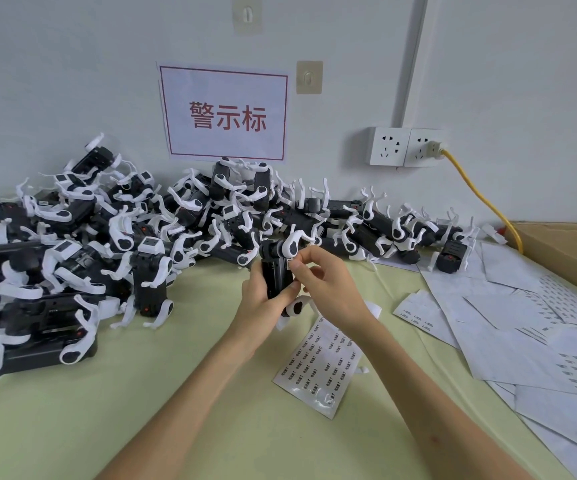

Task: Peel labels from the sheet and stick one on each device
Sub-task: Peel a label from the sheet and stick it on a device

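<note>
Currently left hand [257, 289] grips one device [276, 271]; right hand [325, 282] apparently pinches a label [289, 263] onto it; pile [107, 237] remains.

I see a pale green counter [141, 393]: heaped devices [72, 254] left of my hands, label sheet [321, 362] beneath them, loose sheets [522, 341] right.

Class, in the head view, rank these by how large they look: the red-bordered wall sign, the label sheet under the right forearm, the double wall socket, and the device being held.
1. Wall sign
2. Label sheet, though it lies nearer the camera
3. Double wall socket and held device: look alike, and hands hide part of the device, so unranked.
</note>
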The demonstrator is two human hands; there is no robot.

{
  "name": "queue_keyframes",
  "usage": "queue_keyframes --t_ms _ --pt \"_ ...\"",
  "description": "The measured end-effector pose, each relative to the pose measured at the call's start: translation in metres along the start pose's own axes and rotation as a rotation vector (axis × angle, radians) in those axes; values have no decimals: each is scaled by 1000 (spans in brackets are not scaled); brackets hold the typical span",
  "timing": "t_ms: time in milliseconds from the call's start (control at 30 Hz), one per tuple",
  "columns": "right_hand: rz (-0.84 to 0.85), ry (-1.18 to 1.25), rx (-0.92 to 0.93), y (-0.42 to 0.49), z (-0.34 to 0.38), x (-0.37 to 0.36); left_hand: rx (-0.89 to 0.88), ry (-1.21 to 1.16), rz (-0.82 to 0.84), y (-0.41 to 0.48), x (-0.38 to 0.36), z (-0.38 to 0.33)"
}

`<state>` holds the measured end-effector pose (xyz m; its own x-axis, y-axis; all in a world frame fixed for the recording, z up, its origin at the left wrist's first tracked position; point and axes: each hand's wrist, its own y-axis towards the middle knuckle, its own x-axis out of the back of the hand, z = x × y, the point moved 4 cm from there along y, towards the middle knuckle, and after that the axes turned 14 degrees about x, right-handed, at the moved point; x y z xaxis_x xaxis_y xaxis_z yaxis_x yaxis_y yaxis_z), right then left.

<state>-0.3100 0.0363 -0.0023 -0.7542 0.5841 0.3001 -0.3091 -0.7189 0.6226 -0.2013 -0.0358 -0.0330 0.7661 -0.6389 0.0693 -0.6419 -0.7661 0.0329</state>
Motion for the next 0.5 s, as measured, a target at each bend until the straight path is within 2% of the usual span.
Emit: queue_keyframes --t_ms 500 --pt "-4 -2 -26 0 -3 -1 -24 69 -57 6 4 5"
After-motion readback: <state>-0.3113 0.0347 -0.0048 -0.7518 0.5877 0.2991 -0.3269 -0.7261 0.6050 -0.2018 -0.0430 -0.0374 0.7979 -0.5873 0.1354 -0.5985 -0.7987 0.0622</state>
